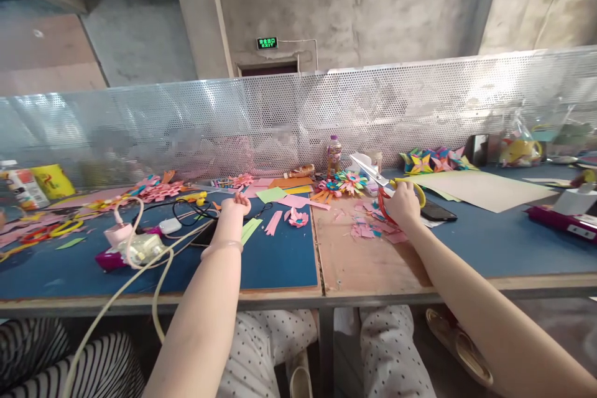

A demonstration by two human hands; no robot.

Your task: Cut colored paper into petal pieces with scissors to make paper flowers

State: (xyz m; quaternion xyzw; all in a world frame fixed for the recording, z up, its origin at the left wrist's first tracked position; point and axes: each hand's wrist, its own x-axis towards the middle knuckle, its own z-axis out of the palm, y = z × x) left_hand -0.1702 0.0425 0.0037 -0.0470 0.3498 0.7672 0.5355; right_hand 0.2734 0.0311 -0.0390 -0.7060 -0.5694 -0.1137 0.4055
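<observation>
My right hand (403, 206) grips a pair of scissors (375, 174) by its red and yellow handles. The blades point up and to the left, above paper scraps. My left hand (235, 204) is over the blue mat on the left, its fingers curled; whatever may be in them is hidden. Near it lie green paper strips (251, 230), a pink strip (273, 222) and a pink paper flower (297, 217). Multicoloured paper flowers (352, 182) sit just left of the scissors. Pink and blue scraps (366, 224) are scattered below them on the bare wood.
A black phone (438, 210) lies right of my right hand, near large pale paper sheets (489, 191). A drink bottle (334, 155) stands by the perforated metal screen (196, 118). At left, cables run past a power adapter (145, 247). Another person's striped legs (100, 364) show at lower left.
</observation>
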